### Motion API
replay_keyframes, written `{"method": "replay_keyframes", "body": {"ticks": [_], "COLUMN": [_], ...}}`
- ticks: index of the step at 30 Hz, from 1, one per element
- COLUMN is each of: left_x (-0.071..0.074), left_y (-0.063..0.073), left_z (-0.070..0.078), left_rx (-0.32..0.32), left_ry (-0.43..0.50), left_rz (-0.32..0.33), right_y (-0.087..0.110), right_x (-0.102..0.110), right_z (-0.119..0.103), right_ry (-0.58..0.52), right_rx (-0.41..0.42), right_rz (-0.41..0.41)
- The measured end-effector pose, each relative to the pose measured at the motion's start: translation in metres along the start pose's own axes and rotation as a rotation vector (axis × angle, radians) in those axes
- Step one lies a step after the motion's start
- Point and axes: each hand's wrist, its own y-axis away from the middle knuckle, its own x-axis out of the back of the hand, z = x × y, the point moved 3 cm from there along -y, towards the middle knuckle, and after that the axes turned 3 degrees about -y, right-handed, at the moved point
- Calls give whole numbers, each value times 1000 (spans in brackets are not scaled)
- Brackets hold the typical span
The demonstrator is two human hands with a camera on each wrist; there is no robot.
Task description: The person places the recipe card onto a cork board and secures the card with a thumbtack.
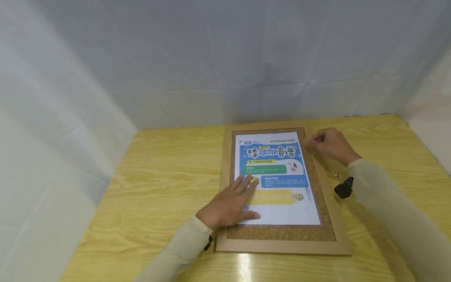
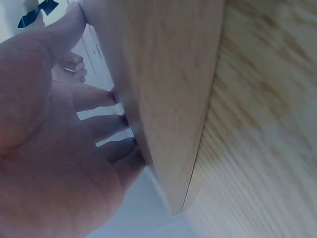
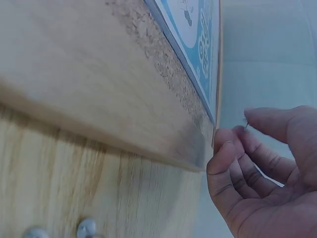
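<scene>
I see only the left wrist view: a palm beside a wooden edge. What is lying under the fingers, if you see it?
Observer: In the head view, the left hand is spread over the left side of a printed sheet.
Operator: Thank you. And the other one, what does it hold?
Observer: In the right wrist view, the right hand pinches a thin metal piece, probably a pin.
Operator: Are there more small things nearby?
Observer: Yes, at least two silvery round things lie on the table.

1 desk (image 1: 169,188), 1 corkboard (image 1: 282,233), 1 sheet (image 1: 278,182), 1 left hand (image 1: 228,203), 1 right hand (image 1: 332,145). Pins (image 3: 86,227): 1 in right grip, 2 visible on desk.
</scene>
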Motion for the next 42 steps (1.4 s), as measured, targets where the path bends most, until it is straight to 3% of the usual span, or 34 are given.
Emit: {"method": "replay_keyframes", "body": {"ticks": [8, 28, 42], "left_x": [-2, -2, -2], "left_y": [-1, 6, 7], "left_z": [0, 3, 8], "left_rx": [7, 3, -9], "left_ry": [-16, 10, -19], "left_rz": [-8, -6, -10], "right_y": [-12, -55, -64], "right_x": [-6, -11, -13], "right_z": [-3, -11, -14], "right_ry": [-62, -291, -215], "right_rx": [-9, -195, -230], "right_rz": [-8, -170, -239]}}
